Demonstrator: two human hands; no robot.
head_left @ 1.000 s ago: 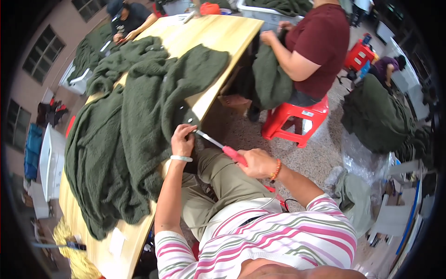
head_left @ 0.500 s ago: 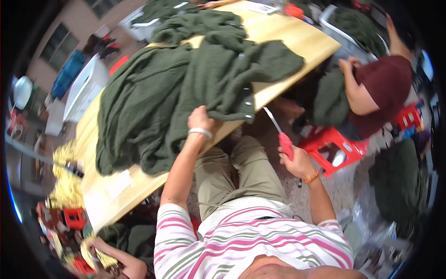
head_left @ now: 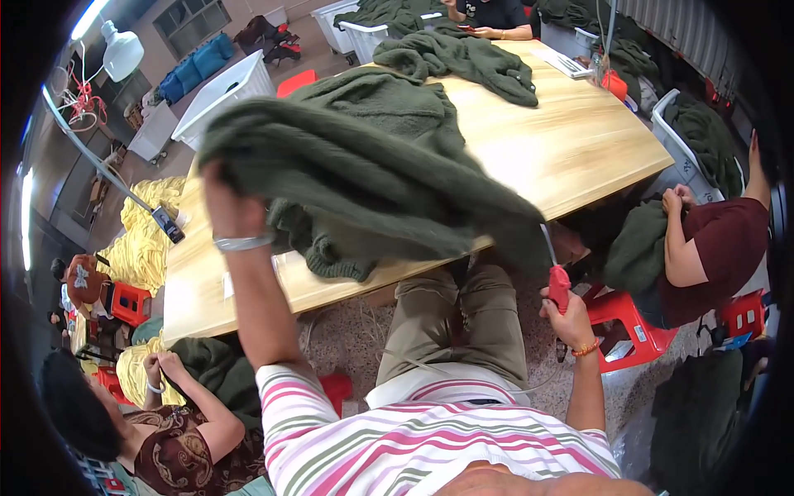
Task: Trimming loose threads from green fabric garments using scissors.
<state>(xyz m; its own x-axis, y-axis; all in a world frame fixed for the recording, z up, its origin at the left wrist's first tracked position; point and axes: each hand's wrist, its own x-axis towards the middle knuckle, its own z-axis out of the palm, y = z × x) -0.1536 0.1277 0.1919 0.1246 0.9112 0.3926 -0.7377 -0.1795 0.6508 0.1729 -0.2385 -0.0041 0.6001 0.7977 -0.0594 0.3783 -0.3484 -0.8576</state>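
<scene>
A dark green knitted garment [head_left: 372, 182] is lifted over the near left part of the wooden table [head_left: 579, 149], blurred by motion. My left hand [head_left: 236, 202] grips it at its left end, with the fingers partly hidden by the cloth. The garment stretches right and hangs past the table's near edge. My right hand [head_left: 566, 321] is wrapped round a red-handled tool [head_left: 559, 285] with a long thin metal tip, like an air blow gun. That tip points up and touches or nearly touches the garment's right end; I cannot tell which.
More green garments [head_left: 463, 62] lie on the table. A seated person [head_left: 711, 256] at the right handles green knitwear; another person [head_left: 182, 422] works at the lower left. Red stools [head_left: 628, 326], a white bin [head_left: 223, 95] and a lamp [head_left: 121, 51] stand around the table.
My left hand has raised the garment off the table and swung it to the left. Its right end now hangs by the tool's tip. The view has shifted, showing more of the room.
</scene>
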